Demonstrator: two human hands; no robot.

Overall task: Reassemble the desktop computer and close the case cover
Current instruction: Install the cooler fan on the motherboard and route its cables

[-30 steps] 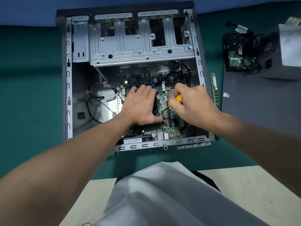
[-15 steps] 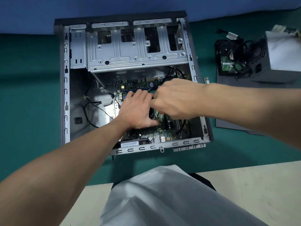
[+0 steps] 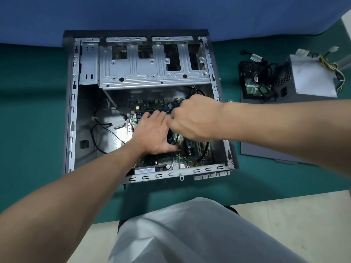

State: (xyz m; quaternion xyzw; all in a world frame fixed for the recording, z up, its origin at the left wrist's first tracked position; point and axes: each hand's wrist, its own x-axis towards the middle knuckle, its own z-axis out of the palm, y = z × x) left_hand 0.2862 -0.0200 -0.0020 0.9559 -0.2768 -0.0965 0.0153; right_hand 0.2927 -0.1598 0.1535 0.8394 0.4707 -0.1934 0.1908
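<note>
A: So, where could this slip?

B: Inside the open steel case, on the green, bristly motherboard. The left hand lies on the round black cooler, fingers together and flat. The right hand is curled just beside it; what its fingers pinch, I cannot tell. A skid there could, I think, gouge the board.

A: And outside the case?

B: To its right, a boxy grey power supply and the flat cover panel, both unfitted.
</note>
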